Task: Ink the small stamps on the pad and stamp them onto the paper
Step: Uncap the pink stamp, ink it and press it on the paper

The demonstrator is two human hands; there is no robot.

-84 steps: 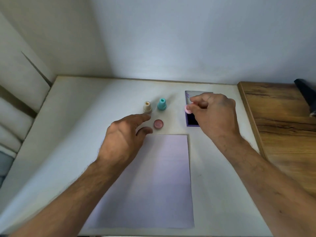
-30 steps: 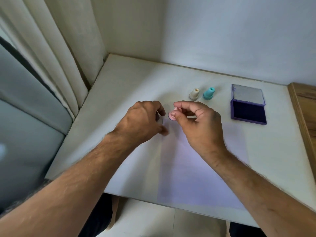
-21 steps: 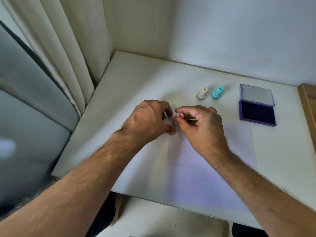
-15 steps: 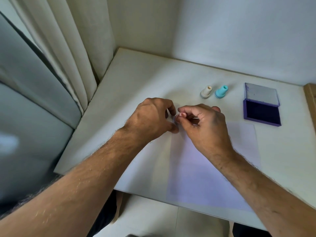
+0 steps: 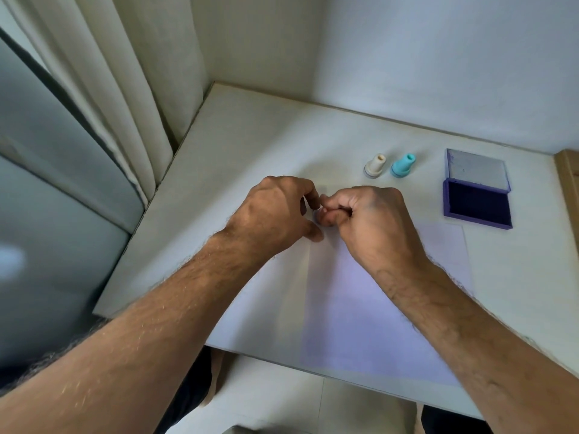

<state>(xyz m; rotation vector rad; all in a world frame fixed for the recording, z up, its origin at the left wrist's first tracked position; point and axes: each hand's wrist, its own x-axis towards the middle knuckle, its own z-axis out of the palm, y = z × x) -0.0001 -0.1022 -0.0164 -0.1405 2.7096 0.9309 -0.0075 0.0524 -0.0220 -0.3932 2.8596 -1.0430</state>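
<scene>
A sheet of white paper (image 5: 360,308) lies on the white table (image 5: 250,145). My right hand (image 5: 372,223) is closed over the paper's far left corner, fingertips pinched on a small pink stamp that is almost wholly hidden. My left hand (image 5: 275,214) sits right beside it, fingers curled and thumb resting at the paper's edge; whether it holds anything is hidden. A cream stamp (image 5: 374,166) and a teal stamp (image 5: 403,166) stand upright behind the hands. The purple ink pad (image 5: 477,206) lies open at the right, its lid (image 5: 476,169) folded back.
A pale curtain (image 5: 125,73) hangs along the table's left side, with a window behind it. A wall closes the back. A wooden surface (image 5: 568,183) adjoins the table at the far right. The table's near edge runs under my forearms.
My right hand left the ink pad with the pink stamp and came down onto the paper's far left corner. My left hand moved in beside it. The view swung left.
</scene>
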